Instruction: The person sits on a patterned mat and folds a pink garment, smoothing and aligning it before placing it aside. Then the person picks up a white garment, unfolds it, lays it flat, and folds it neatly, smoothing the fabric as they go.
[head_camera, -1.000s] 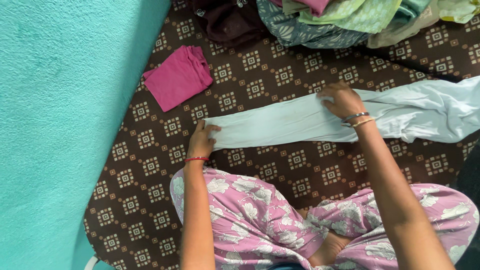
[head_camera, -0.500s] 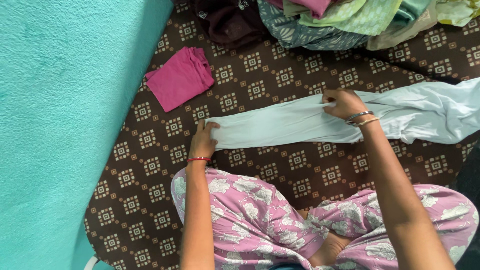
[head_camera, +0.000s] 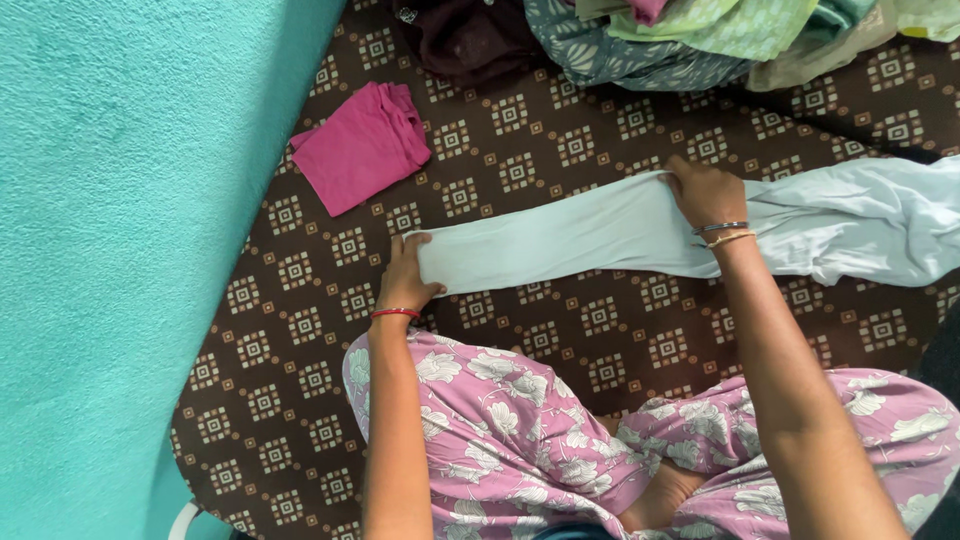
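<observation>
A long pale blue-white garment (head_camera: 560, 235) lies stretched across the brown patterned bedsheet (head_camera: 520, 330) in front of my crossed legs. My left hand (head_camera: 405, 280) pins its left end, fingers curled over the edge. My right hand (head_camera: 705, 190) grips the cloth near its middle, pinching the far edge, with bangles at the wrist. The garment's right part (head_camera: 870, 220) lies bunched and wrinkled toward the right edge.
A folded magenta cloth (head_camera: 358, 147) lies at the upper left of the sheet. A heap of mixed clothes (head_camera: 680, 35) sits along the top. A turquoise wall (head_camera: 120, 250) fills the left side. My legs in pink floral trousers (head_camera: 520, 440) are below.
My right hand has shifted from lying flat on the garment to gripping its far edge, slightly further right. My left hand has stayed on the left end.
</observation>
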